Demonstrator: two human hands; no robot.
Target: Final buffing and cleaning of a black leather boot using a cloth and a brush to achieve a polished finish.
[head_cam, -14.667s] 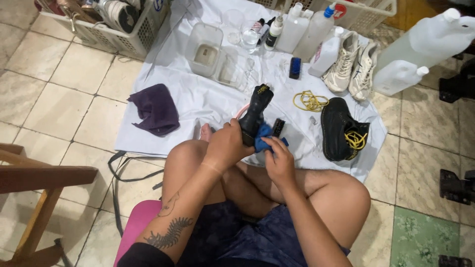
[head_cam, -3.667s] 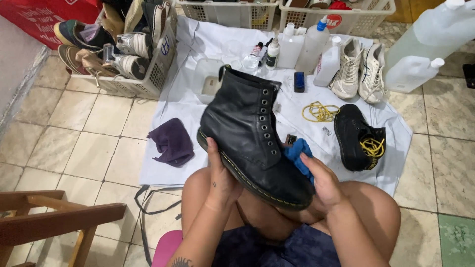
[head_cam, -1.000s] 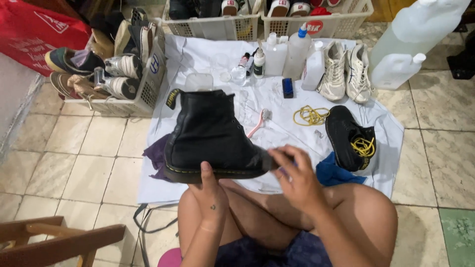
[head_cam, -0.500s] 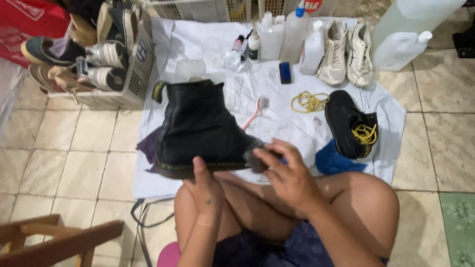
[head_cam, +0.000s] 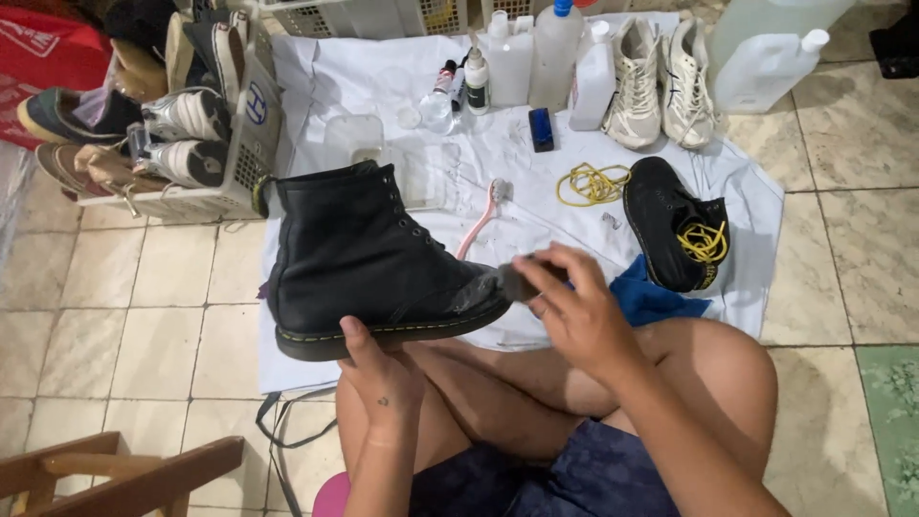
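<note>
A black lace-up boot [head_cam: 369, 257] is held on its side above my knees, toe pointing right. My left hand [head_cam: 381, 376] supports it from below, thumb on the yellow-stitched sole edge. My right hand [head_cam: 576, 311] grips a small dark brush [head_cam: 518, 283] and presses it against the boot's greyish toe. A blue cloth [head_cam: 651, 295] lies just right of that hand. A pink toothbrush [head_cam: 479, 221] rests on the white sheet [head_cam: 498, 153] behind the boot.
On the sheet lie a second black shoe [head_cam: 670, 222] with yellow laces inside, loose yellow laces [head_cam: 592, 183], white sneakers [head_cam: 659, 78] and several bottles [head_cam: 536, 57]. A basket of shoes [head_cam: 182, 124] stands at left. A wooden chair [head_cam: 115, 474] is bottom left.
The boot, held upright and high a few seconds ago, now lies level and low. My right hand has let the blue cloth drop and brought a brush to the toe.
</note>
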